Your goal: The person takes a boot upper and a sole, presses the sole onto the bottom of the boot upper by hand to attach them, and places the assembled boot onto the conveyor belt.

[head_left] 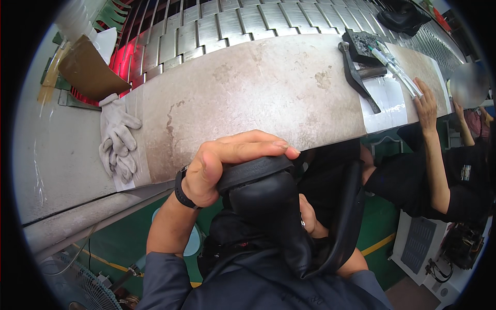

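Note:
A black leather boot [266, 204] with a dark rubber sole [258, 170] is held close to my body, tilted, with its sole end toward the table and its long shaft [347, 227] folding up on the right. My left hand [222, 160] wraps the sole end, fingers laid along its edge; a black band circles that wrist. Partly hidden behind the boot, my right hand [309, 216] is curled between the foot part and the shaft. A tiny shiny spot shows at its fingers, too small to name.
The worn table [248, 88] borders slatted metal conveyor plates [227, 28]. Grey gloves [119, 137] lie left. A hammer [356, 77] and black tray [361, 46] sit right, near a co-worker's hand [426, 106] on clear tubes [395, 67]. Another dark boot [403, 18] rests far right. A fan [77, 281] stands lower left.

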`<action>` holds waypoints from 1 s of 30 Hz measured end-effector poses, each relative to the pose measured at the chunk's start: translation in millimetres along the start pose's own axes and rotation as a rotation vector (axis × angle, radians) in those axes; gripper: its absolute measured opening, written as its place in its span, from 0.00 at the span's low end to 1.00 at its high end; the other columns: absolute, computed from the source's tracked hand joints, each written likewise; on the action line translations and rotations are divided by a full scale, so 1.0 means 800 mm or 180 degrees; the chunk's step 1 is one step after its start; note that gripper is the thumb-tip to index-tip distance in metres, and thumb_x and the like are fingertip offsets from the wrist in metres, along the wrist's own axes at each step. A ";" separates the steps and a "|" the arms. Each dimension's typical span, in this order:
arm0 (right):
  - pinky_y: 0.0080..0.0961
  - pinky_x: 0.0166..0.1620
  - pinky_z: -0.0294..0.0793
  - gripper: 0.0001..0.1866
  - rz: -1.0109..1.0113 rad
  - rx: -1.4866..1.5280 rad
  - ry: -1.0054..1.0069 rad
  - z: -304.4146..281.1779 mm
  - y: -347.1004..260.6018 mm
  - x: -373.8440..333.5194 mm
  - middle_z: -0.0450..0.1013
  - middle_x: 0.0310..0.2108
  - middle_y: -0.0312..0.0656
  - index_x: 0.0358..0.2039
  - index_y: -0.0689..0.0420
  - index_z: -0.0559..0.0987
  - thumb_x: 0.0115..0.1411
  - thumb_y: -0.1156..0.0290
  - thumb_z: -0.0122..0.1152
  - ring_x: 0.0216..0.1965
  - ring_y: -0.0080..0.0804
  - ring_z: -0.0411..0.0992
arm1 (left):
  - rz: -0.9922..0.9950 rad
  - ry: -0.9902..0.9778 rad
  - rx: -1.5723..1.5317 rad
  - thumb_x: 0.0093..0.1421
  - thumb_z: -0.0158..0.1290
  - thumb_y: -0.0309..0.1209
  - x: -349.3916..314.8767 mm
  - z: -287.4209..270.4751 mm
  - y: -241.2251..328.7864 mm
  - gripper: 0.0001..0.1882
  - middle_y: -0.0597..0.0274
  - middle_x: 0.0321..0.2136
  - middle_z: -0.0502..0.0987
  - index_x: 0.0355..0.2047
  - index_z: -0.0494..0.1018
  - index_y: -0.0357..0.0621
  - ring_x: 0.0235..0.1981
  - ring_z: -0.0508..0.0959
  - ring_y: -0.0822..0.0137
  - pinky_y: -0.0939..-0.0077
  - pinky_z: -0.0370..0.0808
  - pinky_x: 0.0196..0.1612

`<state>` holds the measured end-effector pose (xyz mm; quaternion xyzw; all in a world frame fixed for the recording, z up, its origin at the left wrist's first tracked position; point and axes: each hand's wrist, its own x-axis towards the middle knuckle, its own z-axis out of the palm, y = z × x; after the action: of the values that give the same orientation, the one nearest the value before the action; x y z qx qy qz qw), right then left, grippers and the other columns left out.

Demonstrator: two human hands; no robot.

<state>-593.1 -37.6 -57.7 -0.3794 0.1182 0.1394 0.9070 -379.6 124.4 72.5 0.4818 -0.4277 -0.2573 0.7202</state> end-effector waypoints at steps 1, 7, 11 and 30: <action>0.22 0.42 0.78 0.27 -0.0034 0.0000 -0.0014 0.001 0.000 0.001 0.85 0.37 0.41 0.45 0.68 0.84 0.81 0.61 0.38 0.36 0.24 0.81 | -0.0007 -0.0005 0.0007 0.73 0.19 0.73 0.000 0.000 0.000 0.54 0.30 0.52 0.81 0.65 0.77 0.42 0.56 0.82 0.36 0.43 0.79 0.59; 0.21 0.42 0.77 0.26 0.0179 -0.0010 -0.0076 -0.019 0.015 0.001 0.85 0.36 0.41 0.48 0.67 0.83 0.81 0.62 0.37 0.36 0.23 0.80 | -0.0174 -0.0166 -0.0079 0.75 0.24 0.71 0.000 -0.005 0.003 0.54 0.32 0.59 0.79 0.64 0.76 0.30 0.62 0.79 0.43 0.51 0.74 0.66; 0.22 0.42 0.76 0.27 -0.0016 -0.0110 0.0038 -0.011 0.017 0.006 0.85 0.36 0.42 0.47 0.67 0.83 0.80 0.62 0.35 0.35 0.24 0.80 | -0.0201 -0.0178 -0.0072 0.75 0.24 0.71 0.002 -0.006 0.005 0.55 0.33 0.59 0.79 0.64 0.76 0.29 0.62 0.79 0.43 0.51 0.73 0.67; 0.29 0.53 0.82 0.30 -0.0122 -0.0307 -0.0271 0.008 -0.025 0.014 0.85 0.46 0.49 0.55 0.71 0.81 0.80 0.60 0.35 0.46 0.35 0.83 | -0.1024 0.0336 0.0671 0.51 0.79 0.33 -0.002 -0.014 0.057 0.35 0.50 0.46 0.85 0.56 0.81 0.25 0.47 0.86 0.64 0.73 0.83 0.52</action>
<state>-574.7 -44.9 -43.8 -0.4185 0.0654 0.1435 0.8944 -372.2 149.3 112.0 0.6295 -0.3315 -0.2972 0.6369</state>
